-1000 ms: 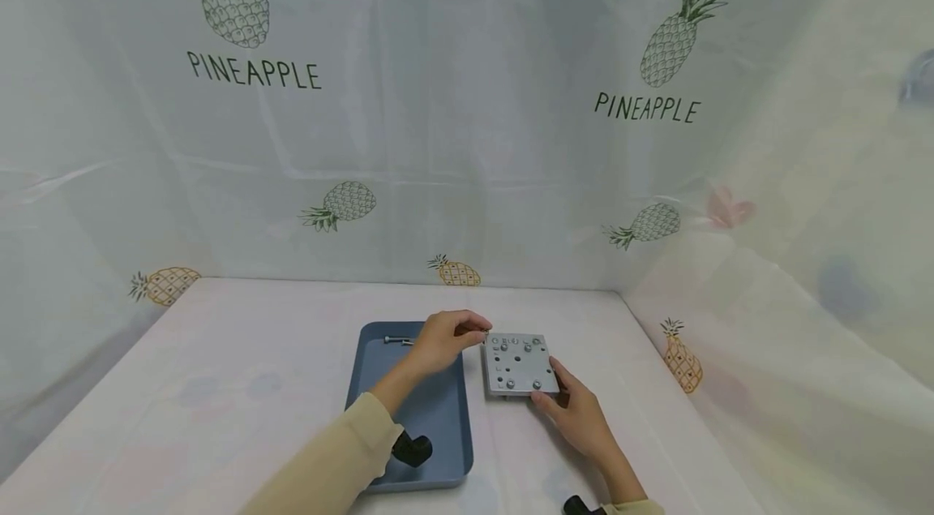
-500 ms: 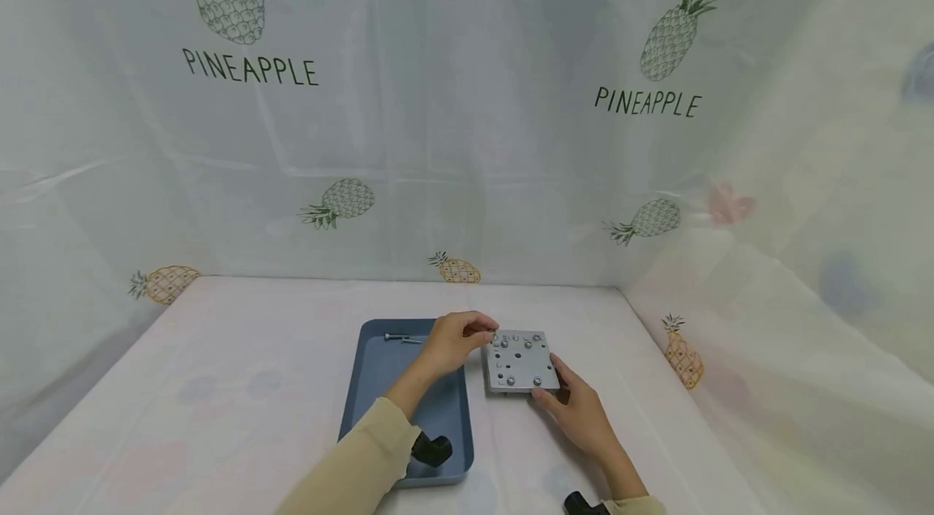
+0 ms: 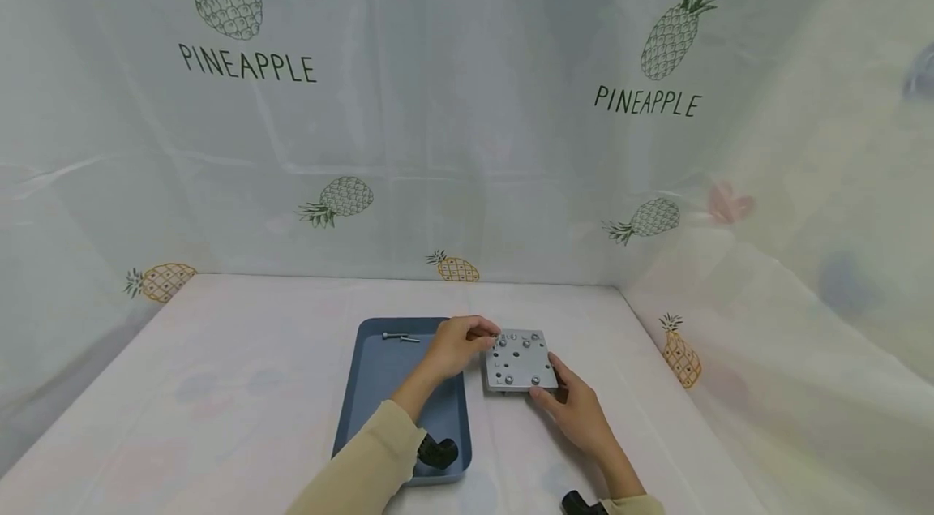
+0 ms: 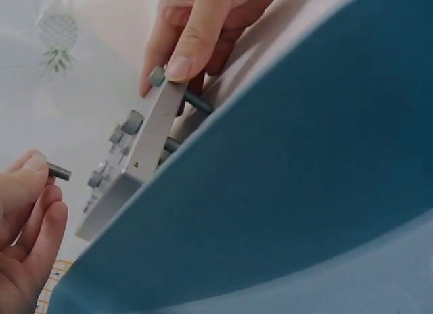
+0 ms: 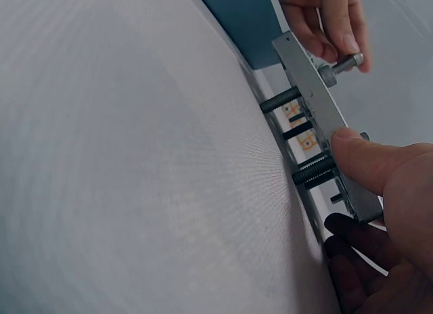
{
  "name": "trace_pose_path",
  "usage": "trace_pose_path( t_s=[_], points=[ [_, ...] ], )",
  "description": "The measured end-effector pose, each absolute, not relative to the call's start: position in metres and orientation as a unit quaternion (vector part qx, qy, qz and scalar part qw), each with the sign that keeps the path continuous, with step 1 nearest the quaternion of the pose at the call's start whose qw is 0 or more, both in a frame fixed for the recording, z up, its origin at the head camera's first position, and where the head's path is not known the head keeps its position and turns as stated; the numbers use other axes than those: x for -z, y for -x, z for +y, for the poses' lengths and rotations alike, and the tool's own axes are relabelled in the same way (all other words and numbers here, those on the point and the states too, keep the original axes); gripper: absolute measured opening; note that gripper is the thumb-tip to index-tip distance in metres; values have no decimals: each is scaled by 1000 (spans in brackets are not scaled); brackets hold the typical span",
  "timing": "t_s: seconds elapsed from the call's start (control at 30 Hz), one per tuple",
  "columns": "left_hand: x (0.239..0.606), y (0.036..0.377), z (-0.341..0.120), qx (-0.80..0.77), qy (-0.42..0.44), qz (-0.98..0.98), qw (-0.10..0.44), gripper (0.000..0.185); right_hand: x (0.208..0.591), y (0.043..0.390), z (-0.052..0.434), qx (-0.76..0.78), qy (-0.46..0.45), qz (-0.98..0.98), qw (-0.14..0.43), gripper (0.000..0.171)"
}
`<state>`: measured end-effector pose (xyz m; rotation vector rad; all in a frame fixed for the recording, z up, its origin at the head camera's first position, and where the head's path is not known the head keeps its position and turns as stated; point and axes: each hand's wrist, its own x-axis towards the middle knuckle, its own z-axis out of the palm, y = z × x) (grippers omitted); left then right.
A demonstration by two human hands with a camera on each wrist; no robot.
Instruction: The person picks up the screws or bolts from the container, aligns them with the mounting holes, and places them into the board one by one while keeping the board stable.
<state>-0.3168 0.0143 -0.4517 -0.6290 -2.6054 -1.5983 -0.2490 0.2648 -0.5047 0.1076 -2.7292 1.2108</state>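
Observation:
A square silver metal plate (image 3: 516,366) with holes and several bolt heads on top stands right of the tray. Threaded bolt shanks (image 5: 314,170) stick out below it in the right wrist view. My right hand (image 3: 578,416) grips its near right corner, thumb on the near edge. At the far left corner, my left hand (image 3: 454,350) pinches a small screw (image 4: 59,171) between thumb and fingers, its threaded end pointing toward the plate in the left wrist view. The screw is mostly hidden by fingers in the head view.
A blue tray (image 3: 379,393) lies left of the plate, under the left forearm. Two loose bolts (image 3: 395,335) lie near its far end. A black wrist camera (image 3: 438,452) sits on the left wrist. A pineapple-print curtain (image 3: 467,93) hangs behind the white-covered table (image 3: 255,353).
My left hand has shifted right with the screw, from beside the plate to over its far left corner. The right hand keeps its grip on the plate.

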Motion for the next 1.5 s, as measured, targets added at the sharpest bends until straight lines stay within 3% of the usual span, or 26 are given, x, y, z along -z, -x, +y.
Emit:
trace_pose_path(
  t_s=[0.63,1.5],
  points=[
    [454,319,19,484,210,-849,-5,13,507,250,267,-399,-33,-914,69,84],
    [460,320,22,469,217,-856,18,10,504,248,264,-402,-36,-912,74,82]
  ],
)
